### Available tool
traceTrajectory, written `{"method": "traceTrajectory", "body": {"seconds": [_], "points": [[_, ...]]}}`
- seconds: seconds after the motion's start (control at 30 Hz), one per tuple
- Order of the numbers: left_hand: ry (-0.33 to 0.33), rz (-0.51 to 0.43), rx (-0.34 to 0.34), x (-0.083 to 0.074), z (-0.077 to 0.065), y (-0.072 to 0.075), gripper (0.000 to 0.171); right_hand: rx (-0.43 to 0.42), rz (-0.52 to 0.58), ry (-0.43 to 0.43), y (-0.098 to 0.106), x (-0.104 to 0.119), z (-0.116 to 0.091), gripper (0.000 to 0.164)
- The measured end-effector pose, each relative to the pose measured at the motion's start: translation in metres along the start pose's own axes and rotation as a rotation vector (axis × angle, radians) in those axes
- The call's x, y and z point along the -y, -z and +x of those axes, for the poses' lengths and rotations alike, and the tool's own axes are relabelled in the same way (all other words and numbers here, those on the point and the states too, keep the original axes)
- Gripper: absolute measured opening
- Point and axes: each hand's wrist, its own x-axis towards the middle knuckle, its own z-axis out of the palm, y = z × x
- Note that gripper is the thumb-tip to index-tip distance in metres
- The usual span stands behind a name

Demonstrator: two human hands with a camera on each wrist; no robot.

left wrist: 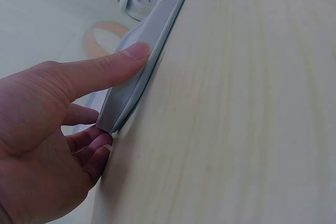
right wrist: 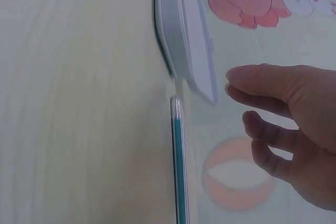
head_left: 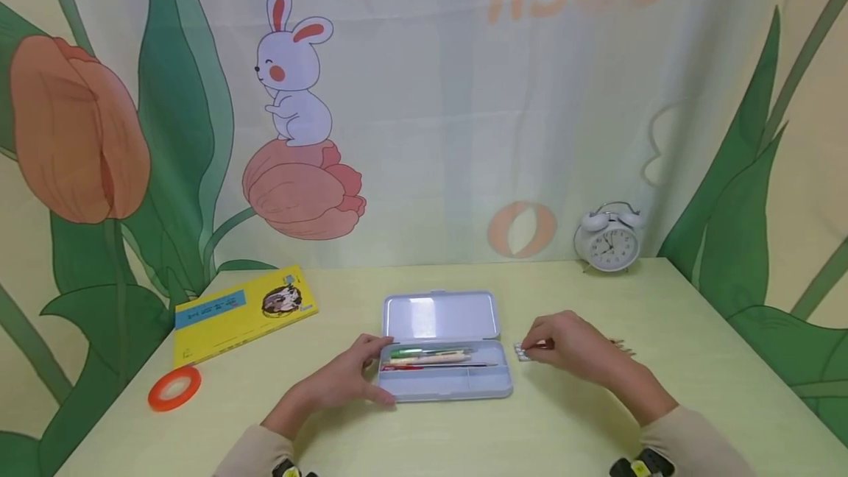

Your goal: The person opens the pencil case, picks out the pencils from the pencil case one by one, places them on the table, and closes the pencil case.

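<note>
A pale pencil case (head_left: 445,386) lies on the table with its lid (head_left: 440,317) folded back. Several pens (head_left: 427,361) rest in its rear compartment. My left hand (head_left: 338,380) grips the case's left end; in the left wrist view the thumb lies along the case wall (left wrist: 127,92), with fingers around the corner. To the right of the case, my right hand (head_left: 573,346) hovers over several pencils (head_left: 523,352), partly hidden beneath it. The right wrist view shows loosely bent fingers, nothing visible between them, beside a teal pencil (right wrist: 180,161) with a silvery end.
A yellow book (head_left: 245,315) lies at the back left, with an orange ring of tape (head_left: 155,396) in front of it. At the back right stands a white alarm clock (head_left: 609,241). A printed curtain (head_left: 424,131) hangs behind the table.
</note>
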Motion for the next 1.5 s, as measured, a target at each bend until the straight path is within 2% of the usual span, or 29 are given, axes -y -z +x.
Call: {"method": "traceTrajectory", "body": {"seconds": [0.13,0.27,0.53,1.13,1.5], "points": [[0.003,-0.001,0.003,0.001,0.001,0.000,0.099,0.001,-0.034,0.065,-0.011,0.010,0.015,0.006],[0.001,-0.004,0.006,0.001,0.001,0.000,0.100,0.030,-0.081,0.087,-0.024,0.016,0.030,0.005],[-0.009,-0.007,0.016,0.001,0.001,-0.001,0.099,0.083,-0.052,0.049,-0.046,0.023,0.050,0.005],[-0.031,0.005,-0.001,0.002,0.000,0.000,0.102,0.142,-0.193,0.054,-0.059,0.025,0.059,0.007],[-0.012,0.002,0.004,0.002,0.001,0.000,0.101,0.206,-0.208,-0.001,-0.059,0.030,0.066,0.008]]}}
